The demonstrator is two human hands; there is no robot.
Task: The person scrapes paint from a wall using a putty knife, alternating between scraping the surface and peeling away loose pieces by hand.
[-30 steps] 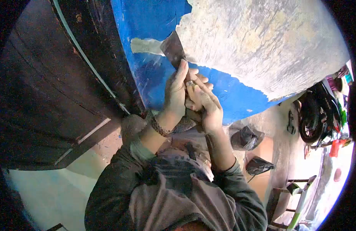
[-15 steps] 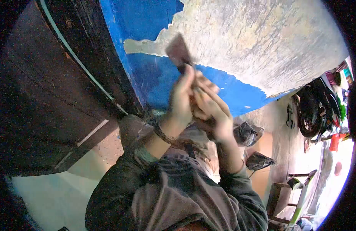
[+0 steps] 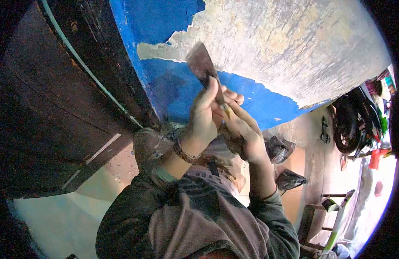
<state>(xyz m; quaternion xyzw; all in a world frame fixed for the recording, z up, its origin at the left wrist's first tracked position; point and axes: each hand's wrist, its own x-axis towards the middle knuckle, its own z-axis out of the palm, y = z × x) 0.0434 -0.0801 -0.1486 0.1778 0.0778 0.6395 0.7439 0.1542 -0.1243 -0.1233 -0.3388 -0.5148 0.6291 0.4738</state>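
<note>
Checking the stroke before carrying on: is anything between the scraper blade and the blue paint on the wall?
Nothing visible. The scraper blade rests right where blue paint meets bare plaster. The left hand and right hand grip the handle below, clear of the blade.

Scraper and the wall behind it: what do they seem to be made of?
The scraper has a blade that looks like thin metal, dull brown, perhaps rusted or dirty: flat and straight-edged. The wall, where bare, looks like cement plaster: matte, grey, blotchy. The blue paint is a thin coat with ragged, torn edges.
</note>
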